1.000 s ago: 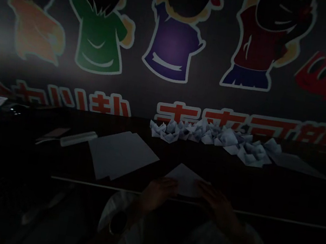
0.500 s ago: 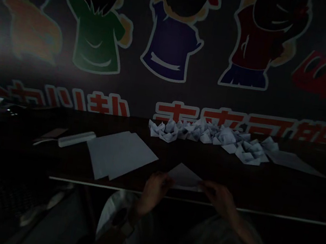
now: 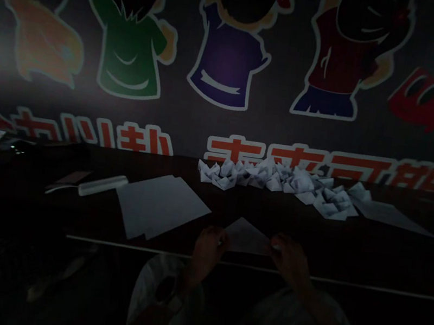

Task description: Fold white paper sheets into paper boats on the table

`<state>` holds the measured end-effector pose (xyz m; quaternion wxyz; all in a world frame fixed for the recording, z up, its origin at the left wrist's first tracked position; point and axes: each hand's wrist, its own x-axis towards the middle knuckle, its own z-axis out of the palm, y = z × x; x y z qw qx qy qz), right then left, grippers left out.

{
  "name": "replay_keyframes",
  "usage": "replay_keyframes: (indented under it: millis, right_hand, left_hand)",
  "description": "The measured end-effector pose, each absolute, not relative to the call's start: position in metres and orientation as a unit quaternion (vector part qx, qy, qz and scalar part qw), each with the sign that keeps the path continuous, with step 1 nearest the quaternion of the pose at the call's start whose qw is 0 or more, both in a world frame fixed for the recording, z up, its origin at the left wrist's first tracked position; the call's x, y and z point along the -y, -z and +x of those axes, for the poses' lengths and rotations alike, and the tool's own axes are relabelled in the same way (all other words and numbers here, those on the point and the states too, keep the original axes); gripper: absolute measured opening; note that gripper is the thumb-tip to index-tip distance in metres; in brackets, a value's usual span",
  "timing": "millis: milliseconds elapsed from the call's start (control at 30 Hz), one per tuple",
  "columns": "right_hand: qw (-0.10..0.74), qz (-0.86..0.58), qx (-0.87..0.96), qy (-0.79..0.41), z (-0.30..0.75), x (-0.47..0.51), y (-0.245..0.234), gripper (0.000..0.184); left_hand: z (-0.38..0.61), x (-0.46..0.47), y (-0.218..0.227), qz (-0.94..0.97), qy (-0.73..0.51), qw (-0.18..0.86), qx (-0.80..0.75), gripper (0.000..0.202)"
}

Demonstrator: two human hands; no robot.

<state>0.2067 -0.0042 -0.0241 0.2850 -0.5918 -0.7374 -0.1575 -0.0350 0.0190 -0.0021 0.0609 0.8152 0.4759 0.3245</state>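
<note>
1. Dark surface (image 3: 312, 238) stands before a cartoon mural (image 3: 229, 60); paper boats (image 3: 275, 180) lie heaped along its far edge, with blank paper sheets (image 3: 160, 206) nearer.
2. Head view: a folded paper sheet (image 3: 247, 237) sits near the front edge, between the hands.
3. Left hand (image 3: 206, 251) and right hand (image 3: 289, 262) each grip one end of it, fingers (image 3: 283, 247) closed narrowly on the paper, though the dimness hides detail.

my left hand (image 3: 206, 254) and right hand (image 3: 290, 262) stand at either side of the folded paper sheet (image 3: 246, 237), which obstructs any straight pass between them. forward of the right hand, a passage of dark surface (image 3: 312, 238) runs up to the paper boats (image 3: 275, 180), heaped along the far side as a barrier. forward and left of the left hand, the loose paper sheets (image 3: 160, 207) lie in the path; past them, the white tube (image 3: 103, 185) forms the next obstacle.
</note>
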Motion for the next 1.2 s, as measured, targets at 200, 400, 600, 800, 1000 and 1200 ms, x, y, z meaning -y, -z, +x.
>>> replay_keyframes:
  millis: [200, 400, 600, 800, 1000, 1200]
  right_hand:
    - [0.285, -0.605, 0.717, 0.195, 0.204, -0.004, 0.025, 0.020]
    - [0.284, -0.611, 0.708, 0.211, 0.213, -0.006, 0.026, 0.022]
    - [0.245, -0.623, 0.709, 0.225, 0.219, -0.006, 0.028, 0.015]
    - [0.226, -0.631, 0.697, 0.255, 0.217, -0.006, 0.029, 0.010]
    - [0.214, -0.617, 0.698, 0.293, 0.196, 0.005, 0.011, 0.021]
    - [0.240, -0.470, 0.806, 0.267, 0.153, 0.013, 0.035, 0.050]
  left_hand:
    - [-0.029, -0.025, -0.006, 0.818, -0.296, 0.042, -0.492, 0.011]
    - [-0.030, -0.030, -0.008, 0.827, -0.262, 0.048, -0.495, 0.010]
    - [-0.023, -0.027, -0.018, 0.866, -0.202, -0.109, -0.443, 0.027]
    - [-0.012, -0.008, -0.011, 0.917, -0.195, -0.150, -0.313, 0.036]
    - [-0.018, 0.019, 0.012, 0.904, -0.239, -0.074, -0.347, 0.070]
    - [-0.016, 0.018, 0.015, 0.908, -0.226, -0.044, -0.351, 0.074]
